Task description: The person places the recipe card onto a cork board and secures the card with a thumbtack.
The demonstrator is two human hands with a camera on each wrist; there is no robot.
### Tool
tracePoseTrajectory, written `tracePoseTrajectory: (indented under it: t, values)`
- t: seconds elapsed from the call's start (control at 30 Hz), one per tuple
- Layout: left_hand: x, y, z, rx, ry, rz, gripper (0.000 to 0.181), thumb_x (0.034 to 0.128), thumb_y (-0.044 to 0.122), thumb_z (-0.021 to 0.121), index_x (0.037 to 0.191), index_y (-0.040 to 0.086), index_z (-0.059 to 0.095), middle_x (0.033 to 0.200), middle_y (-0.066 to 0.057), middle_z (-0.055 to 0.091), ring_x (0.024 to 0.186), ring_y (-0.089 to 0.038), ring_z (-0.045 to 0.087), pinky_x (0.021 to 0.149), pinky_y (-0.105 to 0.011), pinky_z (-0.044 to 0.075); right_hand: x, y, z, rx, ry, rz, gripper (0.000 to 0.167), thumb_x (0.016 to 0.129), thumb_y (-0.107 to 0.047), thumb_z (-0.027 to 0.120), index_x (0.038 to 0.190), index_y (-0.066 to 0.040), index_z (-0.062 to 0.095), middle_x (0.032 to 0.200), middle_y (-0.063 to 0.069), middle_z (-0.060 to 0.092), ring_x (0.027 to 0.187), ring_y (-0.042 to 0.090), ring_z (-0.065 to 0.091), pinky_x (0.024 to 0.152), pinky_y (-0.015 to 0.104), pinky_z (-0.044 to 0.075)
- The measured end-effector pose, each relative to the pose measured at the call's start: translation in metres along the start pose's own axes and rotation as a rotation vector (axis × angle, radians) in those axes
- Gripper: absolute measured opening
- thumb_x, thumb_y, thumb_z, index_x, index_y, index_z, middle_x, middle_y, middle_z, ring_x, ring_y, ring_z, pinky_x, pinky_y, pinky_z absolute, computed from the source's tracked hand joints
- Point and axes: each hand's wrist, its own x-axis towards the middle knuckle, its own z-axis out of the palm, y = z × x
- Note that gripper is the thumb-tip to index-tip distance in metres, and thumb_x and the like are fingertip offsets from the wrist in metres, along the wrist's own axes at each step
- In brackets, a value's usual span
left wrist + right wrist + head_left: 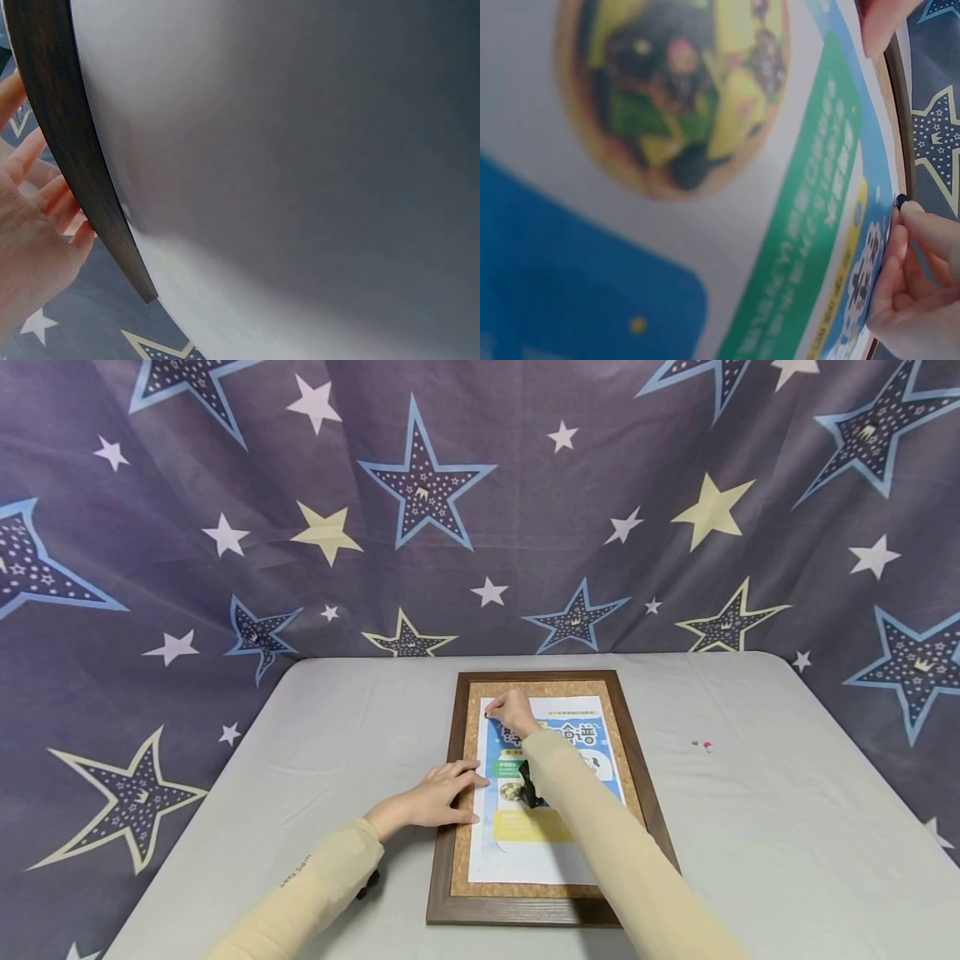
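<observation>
From my remote station I log a person at work with both bare hands on a cork board (pixel 540 891) in a dark brown frame (pixel 441 868), which lies on a table (pixel 360 727) spread with pale grey cloth. A printed poster (pixel 531 827) in blue, green and yellow lies on the cork, its lower edge well inside the frame.

Right hand (pixel 513 710): at the poster's upper left corner. In the right wrist view I see thumb and finger pinching a small black pin (pixel 901 200) at the poster's edge; I cannot tell whether its point is in the cork.

Left hand (pixel 435 795): grasping nothing, fingers extended and spread. They cross the left side of the frame and reach the poster's left edge, below the level of the right hand. My left wrist view shows this hand alongside the dark frame.

Right of the board, on the cloth, I note a small pink-and-white item (pixel 707 746) and, just beside it, a tinier tan one (pixel 695 742); both too small to identify. Both forearms wear pale beige sleeves (pixel 600 827). Behind the table hangs a dark purple-grey curtain (pixel 465 435) printed with stars.
</observation>
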Motion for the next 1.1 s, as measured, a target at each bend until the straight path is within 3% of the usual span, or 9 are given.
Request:
tracePoseTrajectory:
  t: [0.17, 0.3, 0.37, 0.5, 0.63, 0.7, 0.93, 1.03, 1.1]
  values:
    - [0.001, 0.001, -0.001, 0.002, 0.003, 0.0, 0.049, 0.0816, 0.034, 0.061, 0.124, 0.012, 0.047, 0.139, -0.017, 0.027, 0.126, -0.035, 0.025, 0.1, -0.053, 0.018, -0.009, -0.012, -0.005, -0.035, 0.056, 0.027, 0.014, 0.073, -0.015, 0.072, 0.061, -0.022, 0.071, 0.068, -0.006, 0.066, 0.064, 0.009, 0.057, 0.063, 0.026, 0.047]
    - [0.001, 0.0, -0.001, 0.0, -0.001, -0.003, 0.049, 0.0821, 0.034, 0.06, 0.124, 0.012, 0.047, 0.139, -0.016, 0.027, 0.127, -0.035, 0.025, 0.1, -0.052, 0.018, -0.026, -0.037, -0.02, -0.007, 0.044, 0.064, 0.006, 0.075, -0.015, 0.07, 0.071, -0.012, 0.073, 0.077, 0.003, 0.069, 0.075, 0.017, 0.061, 0.072, 0.03, 0.048]
    - [0.001, 0.0, -0.001, -0.005, 0.001, 0.001, 0.049, 0.0822, 0.034, 0.06, 0.124, 0.012, 0.047, 0.139, -0.017, 0.027, 0.126, -0.036, 0.025, 0.099, -0.053, 0.019, -0.025, -0.035, -0.02, 0.009, 0.027, 0.07, 0.009, 0.076, -0.018, 0.07, 0.073, -0.011, 0.074, 0.079, 0.004, 0.069, 0.077, 0.018, 0.061, 0.074, 0.03, 0.047]
    - [0.001, 0.001, -0.001, -0.008, 0.0, 0.004, 0.049, 0.0821, 0.033, 0.06, 0.124, 0.011, 0.047, 0.139, -0.017, 0.027, 0.126, -0.036, 0.025, 0.099, -0.054, 0.019, -0.008, -0.009, -0.006, -0.008, 0.065, 0.001, 0.009, 0.074, -0.02, 0.072, 0.065, -0.018, 0.073, 0.069, -0.003, 0.067, 0.067, 0.013, 0.058, 0.062, 0.024, 0.045]
    - [0.001, 0.001, 0.0, -0.009, 0.002, 0.006, 0.048, 0.082, 0.033, 0.061, 0.123, 0.011, 0.047, 0.139, -0.017, 0.028, 0.126, -0.036, 0.025, 0.099, -0.054, 0.019, -0.004, -0.002, -0.002, -0.001, 0.057, 0.003, 0.009, 0.074, -0.026, 0.072, 0.067, -0.02, 0.073, 0.071, -0.005, 0.067, 0.067, 0.012, 0.058, 0.063, 0.024, 0.045]
    - [0.0, 0.001, 0.0, -0.01, 0.004, 0.007, 0.048, 0.0819, 0.033, 0.061, 0.123, 0.011, 0.047, 0.138, -0.017, 0.028, 0.126, -0.036, 0.025, 0.098, -0.054, 0.02, -0.004, -0.001, -0.001, -0.009, 0.091, -0.026, 0.009, 0.072, -0.023, 0.073, 0.064, -0.019, 0.072, 0.067, -0.006, 0.066, 0.062, 0.011, 0.055, 0.058, 0.023, 0.043]
    - [0.0, 0.002, 0.0, -0.013, 0.001, -0.003, 0.049, 0.0819, 0.034, 0.061, 0.124, 0.012, 0.047, 0.139, -0.017, 0.027, 0.127, -0.036, 0.024, 0.099, -0.054, 0.019, -0.011, -0.005, -0.004, 0.052, 0.027, -0.023, 0.014, 0.075, -0.029, 0.07, 0.071, -0.015, 0.073, 0.08, -0.003, 0.068, 0.076, 0.013, 0.059, 0.07, 0.027, 0.046]
    - [0.0, 0.001, 0.0, -0.016, 0.002, -0.003, 0.049, 0.0819, 0.034, 0.061, 0.124, 0.012, 0.047, 0.139, -0.017, 0.027, 0.127, -0.036, 0.024, 0.099, -0.054, 0.018, -0.014, -0.01, -0.006, 0.047, 0.042, -0.036, 0.008, 0.074, -0.021, 0.072, 0.07, -0.014, 0.073, 0.077, -0.002, 0.068, 0.075, 0.014, 0.06, 0.068, 0.027, 0.047]
    - [0.0, 0.0, 0.0, -0.015, 0.007, -0.001, 0.049, 0.0819, 0.034, 0.061, 0.123, 0.012, 0.047, 0.139, -0.017, 0.028, 0.127, -0.036, 0.024, 0.099, -0.054, 0.018, -0.015, -0.013, -0.01, 0.049, 0.003, -0.022, 0.008, 0.074, -0.022, 0.072, 0.074, -0.014, 0.073, 0.079, -0.001, 0.068, 0.076, 0.014, 0.06, 0.07, 0.028, 0.047]
